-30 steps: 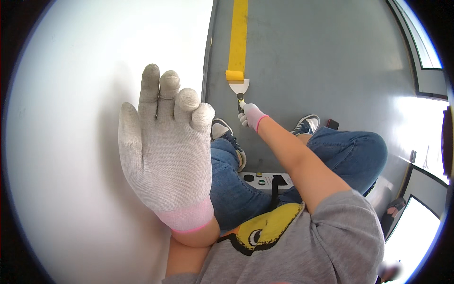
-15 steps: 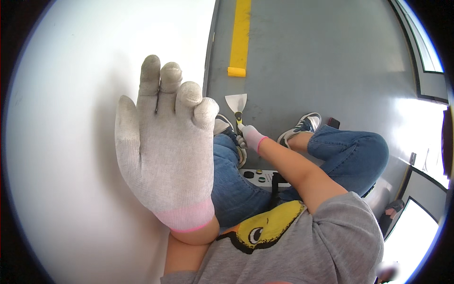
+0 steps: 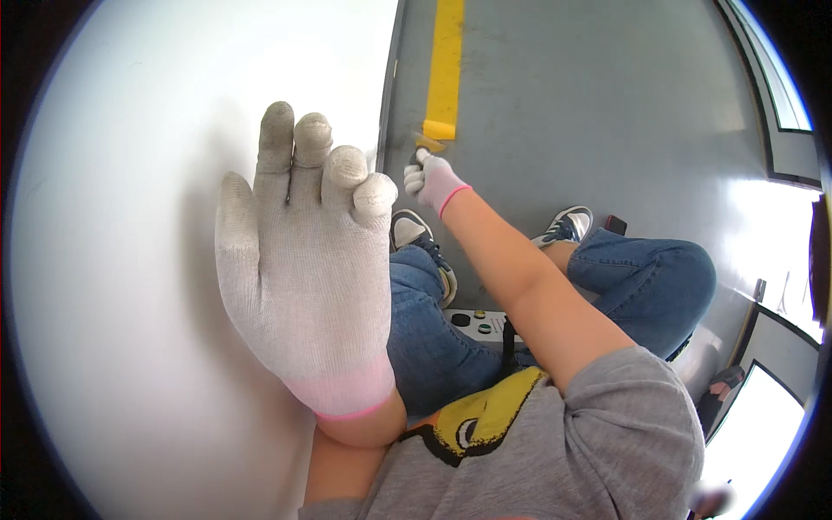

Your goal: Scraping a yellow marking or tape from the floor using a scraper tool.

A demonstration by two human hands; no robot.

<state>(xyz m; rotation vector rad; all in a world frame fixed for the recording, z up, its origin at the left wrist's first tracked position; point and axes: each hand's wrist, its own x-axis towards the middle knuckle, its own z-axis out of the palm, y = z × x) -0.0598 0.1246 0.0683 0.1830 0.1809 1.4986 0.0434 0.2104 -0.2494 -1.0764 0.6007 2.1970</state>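
My left hand (image 3: 312,277), in a whitish knit glove with a pink cuff and grimy fingertips, is held up close in front of the white wall. Its fingers are apart, two of them bent at the tips, and nothing is in it. My right hand (image 3: 431,182), in the same kind of glove, is closed round the handle of a scraper (image 3: 430,141). The blade is foreshortened and slightly blurred, at the near end of a yellow tape strip (image 3: 445,69) on the grey floor. That near end looks lifted or folded back; whether the blade touches it I cannot tell.
A white wall (image 3: 113,260) fills the left side and meets the grey floor (image 3: 589,104) along a dark edge. Between my bent legs in jeans (image 3: 641,277) lies a white panel (image 3: 472,328) with round knobs. A dark phone-like object (image 3: 615,225) lies beside my right shoe (image 3: 568,225).
My right hand has moved forward with the scraper, bringing its blade from short of the yellow strip up to the strip's near end. My left hand has hardly moved.
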